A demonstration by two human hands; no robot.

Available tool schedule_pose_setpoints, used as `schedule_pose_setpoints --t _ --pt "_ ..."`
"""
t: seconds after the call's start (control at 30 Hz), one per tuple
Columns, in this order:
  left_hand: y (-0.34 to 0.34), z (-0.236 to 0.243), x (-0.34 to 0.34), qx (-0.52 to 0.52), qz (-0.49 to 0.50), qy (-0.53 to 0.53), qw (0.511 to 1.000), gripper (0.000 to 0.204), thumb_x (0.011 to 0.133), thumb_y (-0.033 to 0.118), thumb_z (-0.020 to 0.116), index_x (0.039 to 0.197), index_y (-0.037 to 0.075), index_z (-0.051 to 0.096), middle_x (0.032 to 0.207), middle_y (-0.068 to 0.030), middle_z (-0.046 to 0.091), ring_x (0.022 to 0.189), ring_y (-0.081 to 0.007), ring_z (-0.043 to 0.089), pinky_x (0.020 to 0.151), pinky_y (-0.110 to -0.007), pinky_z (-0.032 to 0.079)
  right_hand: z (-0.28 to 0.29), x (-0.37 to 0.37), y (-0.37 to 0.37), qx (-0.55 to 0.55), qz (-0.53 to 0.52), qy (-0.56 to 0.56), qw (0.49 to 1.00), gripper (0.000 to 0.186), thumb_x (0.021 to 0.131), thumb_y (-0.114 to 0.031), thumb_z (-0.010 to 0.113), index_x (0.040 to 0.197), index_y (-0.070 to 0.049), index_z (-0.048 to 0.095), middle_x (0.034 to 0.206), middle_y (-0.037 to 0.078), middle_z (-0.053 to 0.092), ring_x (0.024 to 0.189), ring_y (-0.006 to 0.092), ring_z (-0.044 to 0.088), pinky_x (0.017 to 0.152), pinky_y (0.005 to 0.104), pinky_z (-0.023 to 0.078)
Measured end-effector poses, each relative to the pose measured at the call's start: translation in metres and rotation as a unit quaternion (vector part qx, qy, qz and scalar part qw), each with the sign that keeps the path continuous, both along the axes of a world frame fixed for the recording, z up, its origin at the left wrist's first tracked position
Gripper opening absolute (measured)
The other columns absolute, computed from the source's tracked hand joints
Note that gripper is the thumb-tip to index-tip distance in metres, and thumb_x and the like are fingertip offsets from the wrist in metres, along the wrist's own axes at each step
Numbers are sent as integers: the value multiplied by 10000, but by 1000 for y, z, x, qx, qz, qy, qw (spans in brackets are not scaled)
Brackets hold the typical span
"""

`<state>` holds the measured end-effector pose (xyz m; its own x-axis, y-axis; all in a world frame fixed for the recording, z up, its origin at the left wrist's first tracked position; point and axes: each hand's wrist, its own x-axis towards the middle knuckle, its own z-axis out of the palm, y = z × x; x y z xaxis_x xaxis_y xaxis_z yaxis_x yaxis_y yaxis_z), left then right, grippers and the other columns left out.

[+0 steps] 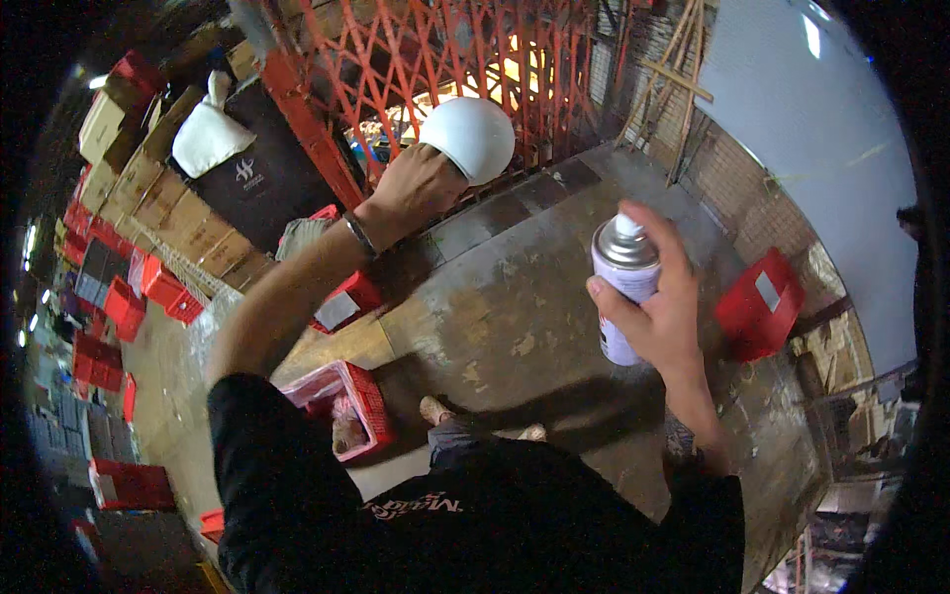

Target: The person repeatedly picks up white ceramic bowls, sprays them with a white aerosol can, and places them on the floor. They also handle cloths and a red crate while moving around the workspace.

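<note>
Raised in front of the red folding gate, my left hand [421,186] is closed on a smooth white dome-shaped piece [480,139]. Its rounded side faces up and away, and my fingertips are hidden behind its near edge. My right hand [661,307] grips a pale lilac spray can [621,342] with a silver top, held upright to the right of the dome. The index finger rests on the can's white nozzle [625,226]. A gap separates the can from the dome, and no spray mist can be seen.
A red lattice gate [396,59] stands ahead. Beside my feet is a red basket [364,401] with a plastic liner. Another red bin [760,305] lies to the right, near a large grey panel [821,148]. Cardboard boxes [178,213] and several red crates line the left side.
</note>
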<state>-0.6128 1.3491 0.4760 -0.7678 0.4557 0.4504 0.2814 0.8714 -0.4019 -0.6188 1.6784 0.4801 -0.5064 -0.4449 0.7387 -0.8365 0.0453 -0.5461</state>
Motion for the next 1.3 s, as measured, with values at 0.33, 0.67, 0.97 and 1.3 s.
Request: schedule_pose_setpoints --t 0.33,0.67,0.97,1.3 --pt "-56 -29 4 -235 166 -149 946 243 820 128 617 1030 76 728 1050 -98 705 977 -230 672 789 -351 525 77 -9 -161 -41 41 186 981 610 751 -188 756 1325 -216 551 1062 123 660 968 355 623 814 442 531" --pt "-201 -49 58 -226 232 -202 924 214 864 173 618 1029 129 746 1061 -43 717 1002 -205 669 813 -351 513 -97 -19 -179 103 -2 -128 986 687 762 -105 800 1375 -68 492 1205 130 597 1039 226 614 918 375 499" --pt "-328 -134 137 121 -92 -16 988 452 880 309 622 1284 110 581 1304 -170 563 1172 -339 556 970 -451 487 11 -1 -455 -141 274 -41 950 850 753 -135 778 1459 -57 313 1276 135 482 1056 259 578 891 375 531" --pt "-339 -394 302 592 573 198 530 156 788 116 594 867 18 687 871 -209 673 859 -392 643 741 -487 484 -202 -91 -505 160 202 -100 961 809 760 -213 781 1450 -59 387 1320 137 524 1140 271 572 1004 389 451"
